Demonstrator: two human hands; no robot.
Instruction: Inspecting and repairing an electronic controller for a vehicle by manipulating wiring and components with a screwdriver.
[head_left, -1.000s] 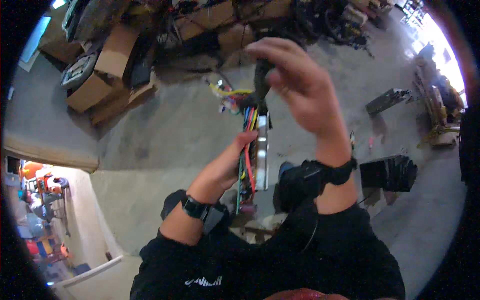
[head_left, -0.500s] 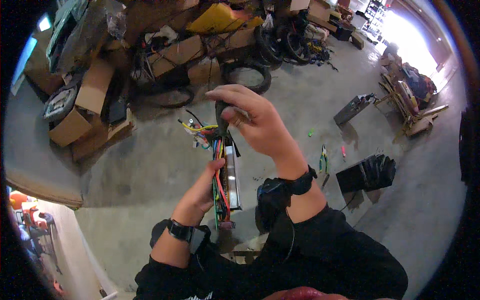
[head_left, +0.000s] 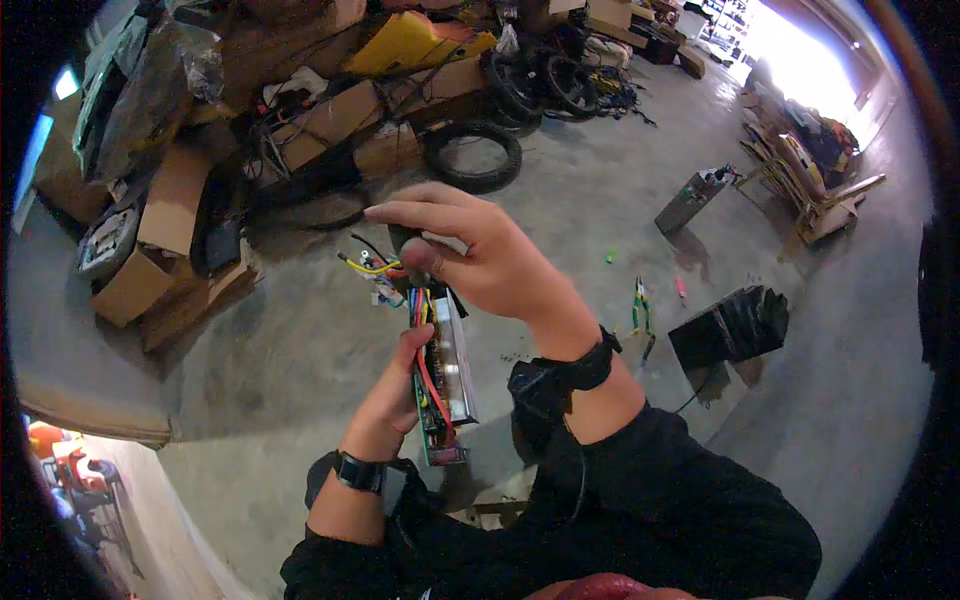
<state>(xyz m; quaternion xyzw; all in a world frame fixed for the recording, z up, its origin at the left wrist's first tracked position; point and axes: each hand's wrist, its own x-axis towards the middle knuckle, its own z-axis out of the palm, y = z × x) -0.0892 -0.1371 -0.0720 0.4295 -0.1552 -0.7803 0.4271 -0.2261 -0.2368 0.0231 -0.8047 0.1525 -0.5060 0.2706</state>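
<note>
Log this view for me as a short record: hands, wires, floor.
Left hand: holds the board from its left side
Right hand: at a dark tool over the board's far end; grip partly hidden
Wires: several colours, running along the board
Floor, right: pliers, black case
Floor, ahead: tyre

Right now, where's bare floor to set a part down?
Bare concrete floor: left, between the cardboard boxes and the left hand holding the circuit board; farther off, between the flat-lying tyre and grey metal case. Crowded: right, with pliers and a black ridged block; top left, heaped clutter.
</note>
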